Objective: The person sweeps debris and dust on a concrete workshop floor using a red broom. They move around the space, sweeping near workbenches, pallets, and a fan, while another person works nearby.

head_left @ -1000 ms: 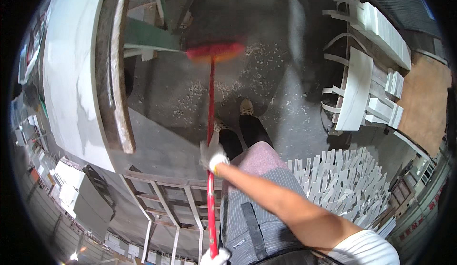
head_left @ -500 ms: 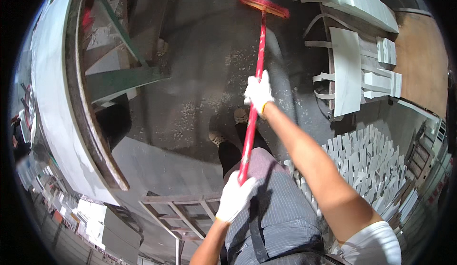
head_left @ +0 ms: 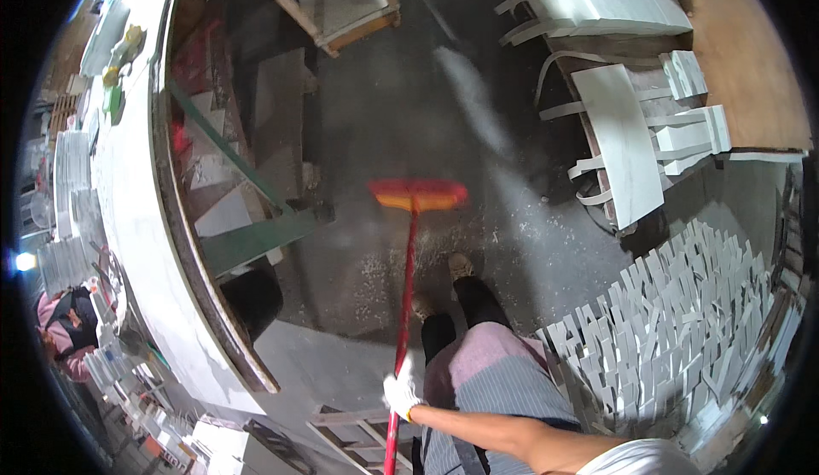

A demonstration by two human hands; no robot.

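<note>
We gripped the red broom (head_left: 408,279) with our right hand (head_left: 399,394), which wore a white glove and was closed around the handle low on its length, the bare forearm running in from the lower right. Our left hand was out of view, so we could not tell whether it held anything. The broom's handle ran up from the glove, close beside our dark trouser legs and our shoes (head_left: 461,267), to the red and orange broom head (head_left: 419,194), which rested flat on the grey floor (head_left: 401,108) ahead of our feet.

Taking the broom head as our landmark: pale grit and dust (head_left: 375,272) lay scattered on the floor just below it and to its left, and a lighter streak of dust ran away from it toward the upper right. To its left stood a long white worktable (head_left: 136,244) with a curved edge and green struts beneath. To its right, well apart, white stone slabs (head_left: 627,146) lay stacked with straps around them. Below and to the right of it, many small white stone pieces (head_left: 682,321) stood on edge in rows. Above it sat a wooden pallet (head_left: 341,5) bearing a slab.
</note>
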